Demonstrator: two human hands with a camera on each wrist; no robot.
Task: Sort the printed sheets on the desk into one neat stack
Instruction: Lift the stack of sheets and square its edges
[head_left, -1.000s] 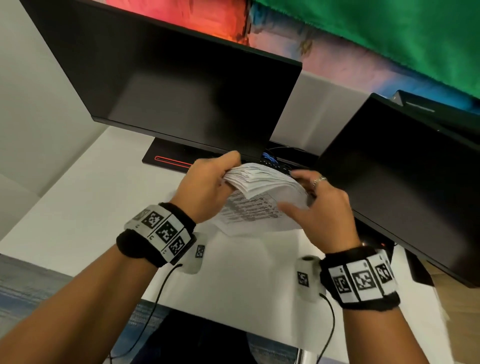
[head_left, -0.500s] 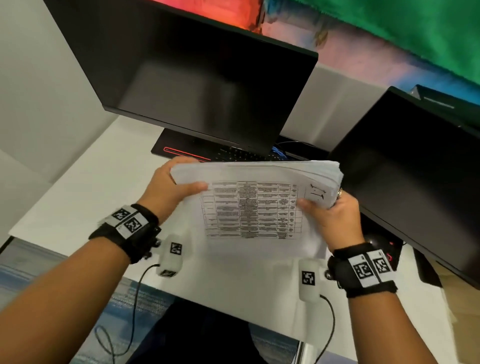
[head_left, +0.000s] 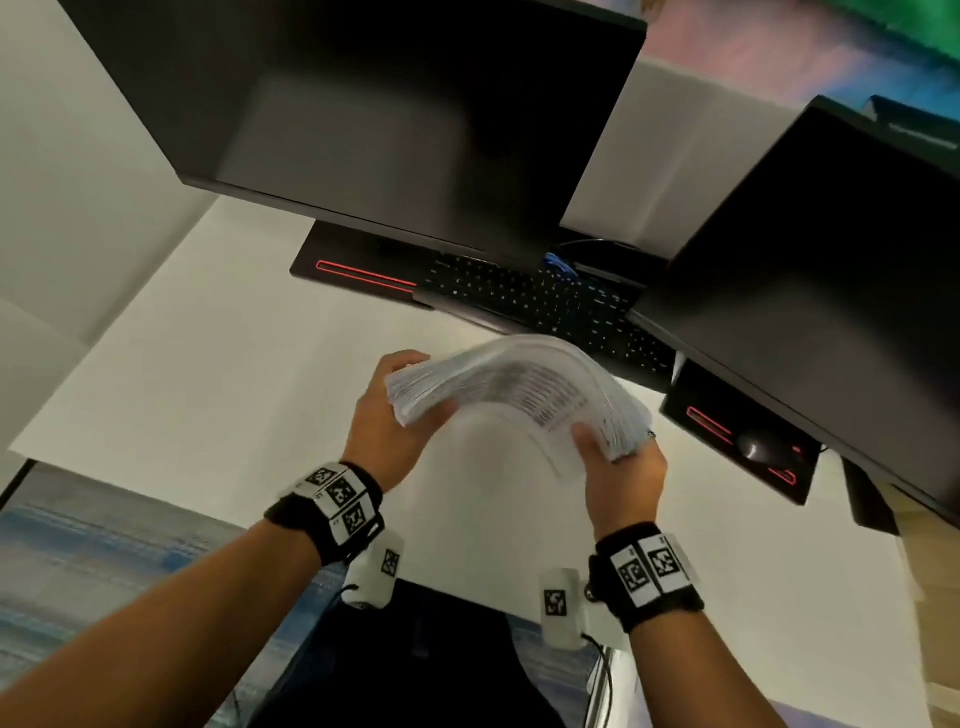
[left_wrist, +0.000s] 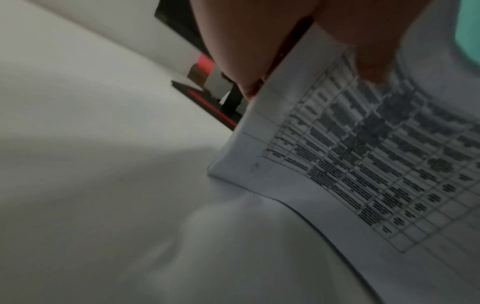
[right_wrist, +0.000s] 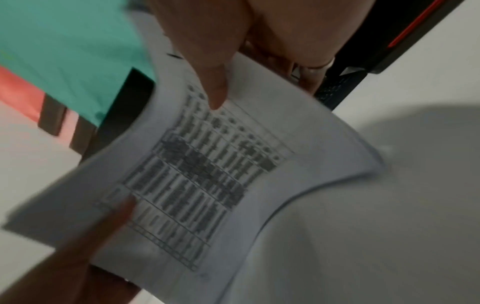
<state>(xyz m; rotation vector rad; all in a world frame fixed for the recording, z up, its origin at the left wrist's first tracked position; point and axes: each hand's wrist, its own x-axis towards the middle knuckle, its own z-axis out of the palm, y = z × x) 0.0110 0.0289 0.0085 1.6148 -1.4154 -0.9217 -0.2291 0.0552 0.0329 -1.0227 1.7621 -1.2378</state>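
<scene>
A thick stack of printed sheets (head_left: 519, 384) with tables on them arches upward between both hands above the white desk (head_left: 208, 374). My left hand (head_left: 400, 415) grips the stack's left end, thumb underneath on the printed face (left_wrist: 363, 57). My right hand (head_left: 618, 462) grips the right end, thumb pressed on the print (right_wrist: 215, 82). The sheets (right_wrist: 207, 174) bow in the middle and are motion-blurred; their lower edge (left_wrist: 259, 185) hangs close to the desk.
Two dark monitors (head_left: 374, 114) (head_left: 831, 291) stand behind, with a black keyboard (head_left: 530, 301) under them. A mouse (head_left: 758, 447) sits on a black red-lit base at the right. The desk's near edge lies just below my wrists.
The stack was held flat half a second ago; now both hands have bent it into an upward arch and lowered it. The view has tipped further down.
</scene>
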